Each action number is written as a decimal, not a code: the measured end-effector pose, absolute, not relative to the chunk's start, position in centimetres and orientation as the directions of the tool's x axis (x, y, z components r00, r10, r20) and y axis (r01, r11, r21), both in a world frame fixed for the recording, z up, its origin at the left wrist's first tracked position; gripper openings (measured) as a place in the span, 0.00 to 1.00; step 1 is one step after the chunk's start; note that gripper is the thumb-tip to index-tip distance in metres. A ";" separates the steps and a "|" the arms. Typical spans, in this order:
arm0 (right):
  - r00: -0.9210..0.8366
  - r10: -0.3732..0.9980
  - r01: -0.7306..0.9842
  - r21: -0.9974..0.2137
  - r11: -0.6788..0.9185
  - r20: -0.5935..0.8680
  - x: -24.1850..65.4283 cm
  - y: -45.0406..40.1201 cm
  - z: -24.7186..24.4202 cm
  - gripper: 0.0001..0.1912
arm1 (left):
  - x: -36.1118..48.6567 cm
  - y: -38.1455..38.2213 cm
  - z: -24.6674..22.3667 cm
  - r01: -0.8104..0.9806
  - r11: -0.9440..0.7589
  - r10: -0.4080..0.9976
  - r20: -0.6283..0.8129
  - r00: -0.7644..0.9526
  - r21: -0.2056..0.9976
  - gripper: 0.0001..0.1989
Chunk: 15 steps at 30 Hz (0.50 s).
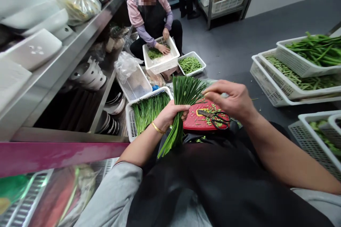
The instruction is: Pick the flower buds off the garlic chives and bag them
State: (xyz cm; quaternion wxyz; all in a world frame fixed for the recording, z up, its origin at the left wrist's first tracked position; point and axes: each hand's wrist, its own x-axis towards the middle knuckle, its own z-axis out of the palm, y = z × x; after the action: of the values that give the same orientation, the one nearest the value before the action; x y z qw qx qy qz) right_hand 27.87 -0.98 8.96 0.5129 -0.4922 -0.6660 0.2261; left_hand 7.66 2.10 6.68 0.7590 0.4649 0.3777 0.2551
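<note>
Left hand [170, 115] clenches a bundle of garlic chives [181, 95] over a white basket [129, 122] packed with more chives [149, 111].

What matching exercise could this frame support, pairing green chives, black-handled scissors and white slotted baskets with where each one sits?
Things:
1. Bunch of long green chives
2. Black-handled metal scissors
3. Small white slotted basket of green beans
4. White slotted basket packed with chives

Places:
A. On a red plastic cutting board
B. In the left hand
C. Beside a seated co-worker's larger white basket
D. Just beyond the left wrist

Pairs: 1-B, 2-A, 3-C, 4-D
</note>
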 end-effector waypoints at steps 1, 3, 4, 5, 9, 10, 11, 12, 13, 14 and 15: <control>-0.066 0.881 0.513 -0.741 0.433 0.469 27.2 -1.1 9.1 0.11 | 7.8 2.1 6.6 -0.034 0.443 0.737 -0.343 0.582 0.896 0.19; -0.148 0.866 0.665 -0.600 0.445 0.478 25.7 -1.0 8.8 0.13 | 8.2 1.9 6.5 -0.030 0.451 0.737 -0.353 0.576 0.892 0.19; -0.161 0.863 0.724 -0.537 0.433 0.478 25.1 -0.8 8.4 0.14 | 8.3 1.9 6.5 -0.028 0.454 0.738 -0.358 0.572 0.890 0.19; -0.166 0.862 0.769 -0.483 0.418 0.480 24.7 -0.6 8.0 0.15 | 8.4 1.8 6.5 -0.028 0.457 0.739 -0.363 0.567 0.889 0.19; -0.197 0.825 0.797 -0.403 0.449 0.530 24.1 -0.1 6.4 0.11 | 8.1 1.7 6.4 -0.050 0.450 0.740 -0.342 0.579 0.891 0.19; -0.210 0.810 0.774 -0.413 0.480 0.547 24.2 -0.2 6.2 0.11 | 8.0 1.8 6.3 -0.055 0.449 0.735 -0.334 0.590 0.892 0.19; -0.221 0.797 0.751 -0.424 0.507 0.562 24.3 -0.4 6.1 0.11 | 7.8 1.8 6.3 -0.060 0.449 0.729 -0.327 0.601 0.892 0.19; -0.230 0.786 0.734 -0.427 0.527 0.574 24.4 -0.6 6.1 0.11 | 7.7 1.9 6.3 -0.066 0.449 0.726 -0.320 0.609 0.891 0.18; -0.239 0.777 0.731 -0.419 0.539 0.582 24.5 -0.8 6.2 0.11 | 7.6 1.9 6.3 -0.075 0.447 0.728 -0.314 0.609 0.891 0.18; -0.249 0.772 0.743 -0.397 0.540 0.584 24.5 -1.1 6.3 0.11 | 7.6 2.0 6.2 -0.086 0.441 0.738 -0.307 0.602 0.893 0.18; -0.261 0.773 0.764 -0.366 0.531 0.578 24.5 -1.3 6.4 0.11 | 7.6 2.0 6.2 -0.096 0.430 0.752 -0.297 0.588 0.898 0.18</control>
State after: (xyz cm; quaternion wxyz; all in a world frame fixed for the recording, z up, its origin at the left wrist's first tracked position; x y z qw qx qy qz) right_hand 24.55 -1.30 6.43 0.3676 -0.4840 -0.7941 0.0063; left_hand 7.57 2.03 6.21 0.7653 0.4563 0.3595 0.2772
